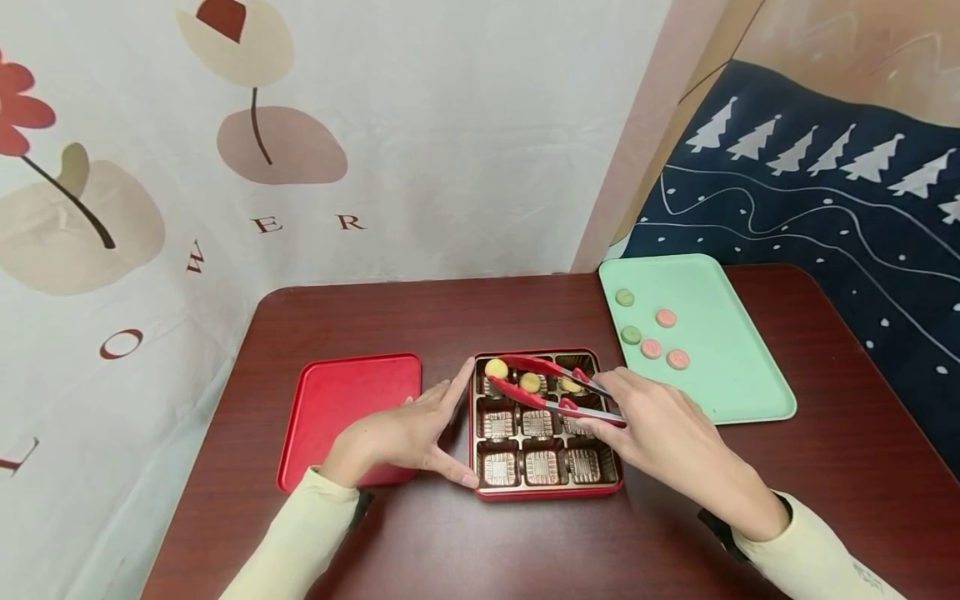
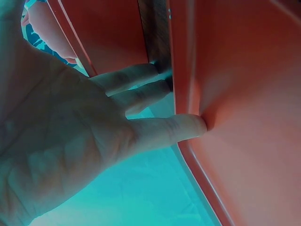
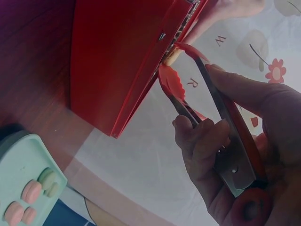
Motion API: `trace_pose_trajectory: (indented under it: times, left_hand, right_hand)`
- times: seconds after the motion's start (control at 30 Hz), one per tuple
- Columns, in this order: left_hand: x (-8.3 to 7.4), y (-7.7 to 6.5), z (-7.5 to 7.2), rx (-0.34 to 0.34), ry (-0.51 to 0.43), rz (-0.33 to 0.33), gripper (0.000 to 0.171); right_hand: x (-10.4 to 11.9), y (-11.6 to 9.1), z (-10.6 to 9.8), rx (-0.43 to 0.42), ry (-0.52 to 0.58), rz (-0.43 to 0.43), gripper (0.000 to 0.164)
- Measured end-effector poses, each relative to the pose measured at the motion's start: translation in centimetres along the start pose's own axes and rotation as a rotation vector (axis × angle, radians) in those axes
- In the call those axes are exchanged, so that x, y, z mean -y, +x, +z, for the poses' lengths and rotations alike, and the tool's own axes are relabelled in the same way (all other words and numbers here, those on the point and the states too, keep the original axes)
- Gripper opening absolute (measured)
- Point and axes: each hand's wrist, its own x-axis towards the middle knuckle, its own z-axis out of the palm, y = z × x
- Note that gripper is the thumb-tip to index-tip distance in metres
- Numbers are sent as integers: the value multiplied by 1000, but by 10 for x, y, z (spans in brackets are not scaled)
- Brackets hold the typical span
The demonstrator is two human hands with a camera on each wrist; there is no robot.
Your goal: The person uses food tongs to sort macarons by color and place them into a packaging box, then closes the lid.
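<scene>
A red box [image 1: 551, 494] with a gold-brown divided insert stands at the table's middle. My left hand [image 1: 405, 437] lies along its left side, fingers and thumb stretched apart, touching the edge. My right hand [image 1: 667, 421] grips a pair of tongs [image 3: 235, 172] with red tips and metal arms. Those tips are on either side of a yellow macaron [image 1: 497, 368] at the back-left compartment. Two more yellow macarons, a middle one [image 1: 530, 382] and a right one [image 1: 572, 386] partly behind the tongs, sit in the back row. The other visible compartments show bare ribbed bottoms.
Left of the box, partly under my left forearm, lies a red lid [image 1: 352, 383]. A mint-green tray [image 1: 738, 367] at the back right carries several pink and green macarons, one pink macaron [image 1: 678, 359] nearest the box. A patterned cloth wall [image 1: 465, 167] rises behind the table.
</scene>
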Motion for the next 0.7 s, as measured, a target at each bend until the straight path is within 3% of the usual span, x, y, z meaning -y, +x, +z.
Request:
trace_pose_trajectory:
  times: [0.7]
  left_hand:
    - [-2,0,1,-1,13,-20,154]
  right_hand:
    - [-8,-3,-2,-9,24,41,55]
